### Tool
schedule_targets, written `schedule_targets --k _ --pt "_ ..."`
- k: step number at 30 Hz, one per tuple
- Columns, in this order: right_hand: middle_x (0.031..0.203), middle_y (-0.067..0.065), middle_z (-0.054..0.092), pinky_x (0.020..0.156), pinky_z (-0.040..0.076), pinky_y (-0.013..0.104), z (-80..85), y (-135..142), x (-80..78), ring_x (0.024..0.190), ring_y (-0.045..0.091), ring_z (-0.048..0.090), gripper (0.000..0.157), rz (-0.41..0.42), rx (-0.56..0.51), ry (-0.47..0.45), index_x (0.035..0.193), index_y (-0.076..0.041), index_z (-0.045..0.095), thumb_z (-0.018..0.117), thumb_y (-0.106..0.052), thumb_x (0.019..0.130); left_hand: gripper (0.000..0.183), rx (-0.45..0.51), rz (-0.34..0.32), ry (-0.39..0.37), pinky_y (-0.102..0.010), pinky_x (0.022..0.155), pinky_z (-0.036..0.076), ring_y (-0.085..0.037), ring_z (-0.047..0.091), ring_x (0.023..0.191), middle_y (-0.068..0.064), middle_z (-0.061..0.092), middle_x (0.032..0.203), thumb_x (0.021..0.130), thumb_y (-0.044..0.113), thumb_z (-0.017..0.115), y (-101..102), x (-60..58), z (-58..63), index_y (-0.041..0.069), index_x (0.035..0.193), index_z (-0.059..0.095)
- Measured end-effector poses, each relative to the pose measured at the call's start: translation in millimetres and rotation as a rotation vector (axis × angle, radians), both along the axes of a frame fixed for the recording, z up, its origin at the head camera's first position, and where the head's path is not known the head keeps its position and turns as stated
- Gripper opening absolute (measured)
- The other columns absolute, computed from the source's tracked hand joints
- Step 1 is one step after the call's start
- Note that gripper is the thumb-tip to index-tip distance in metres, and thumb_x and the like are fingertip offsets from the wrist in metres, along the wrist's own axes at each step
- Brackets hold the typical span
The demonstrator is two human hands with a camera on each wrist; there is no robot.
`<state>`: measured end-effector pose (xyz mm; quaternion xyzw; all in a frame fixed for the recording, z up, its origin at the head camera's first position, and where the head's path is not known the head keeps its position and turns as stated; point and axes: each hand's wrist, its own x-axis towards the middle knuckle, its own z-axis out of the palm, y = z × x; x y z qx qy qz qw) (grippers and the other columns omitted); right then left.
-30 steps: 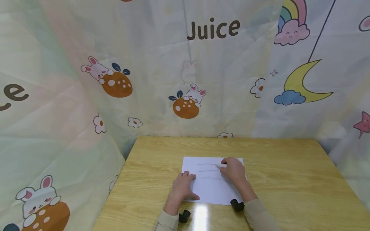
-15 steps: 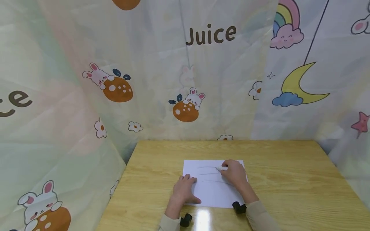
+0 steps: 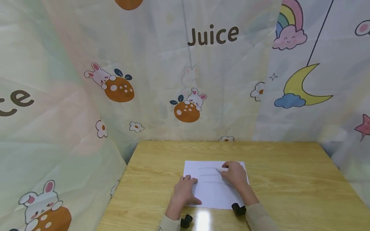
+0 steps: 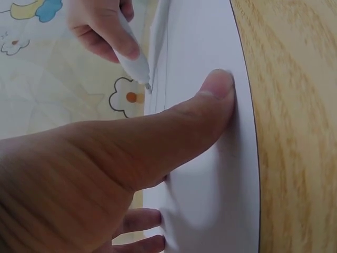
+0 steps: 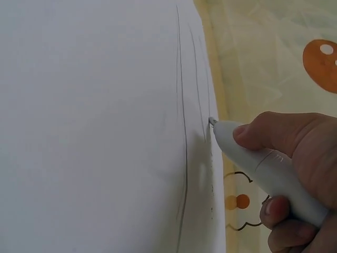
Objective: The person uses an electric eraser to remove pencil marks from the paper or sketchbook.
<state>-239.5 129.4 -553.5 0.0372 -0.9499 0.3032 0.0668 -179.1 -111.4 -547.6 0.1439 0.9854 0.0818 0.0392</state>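
Note:
A white sheet of paper [image 3: 214, 195] lies on the wooden table, bearing several thin grey, slightly curved lines. My right hand [image 3: 235, 175] pinches a thick white pen-shaped electric eraser [image 5: 263, 158] between thumb and fingers. Its narrow grey tip is right at the topmost line, near the paper's far edge. Small dark specks trail along that line past the tip in the right wrist view. My left hand [image 3: 184, 191] rests on the sheet's left side with its thumb [image 4: 200, 108] and fingers spread, holding no object.
The wooden table [image 3: 156, 179] extends around the sheet on all sides. Behind it and to the left hangs a pale printed curtain [image 3: 150, 80] with rabbits, flowers and a moon. A black wrist-camera mount [image 3: 238, 209] sits by my right wrist, another [image 3: 186, 221] by my left.
The head view has tilted slightly, shifting the whole scene. My right hand stays at the top line, its tip shifting only slightly left on the sheet; my left hand stays in place.

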Motion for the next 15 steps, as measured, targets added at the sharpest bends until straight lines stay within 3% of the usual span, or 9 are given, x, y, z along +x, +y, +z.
schedule_targets --k 15 --pt "0.087 0.003 0.071 0.058 0.052 0.038 3.0 -3.9 -0.7 0.073 0.021 0.065 0.018 0.005 0.016 -0.021 0.089 -0.009 0.075 0.080 -0.017 0.073 0.088 0.017 0.003 -0.004 -0.040 0.076 0.050 -0.027 0.052 0.105 -0.006 0.056 0.121 0.049 0.058 0.090 -2.5 -0.4 -1.7 0.019 0.124 0.065"
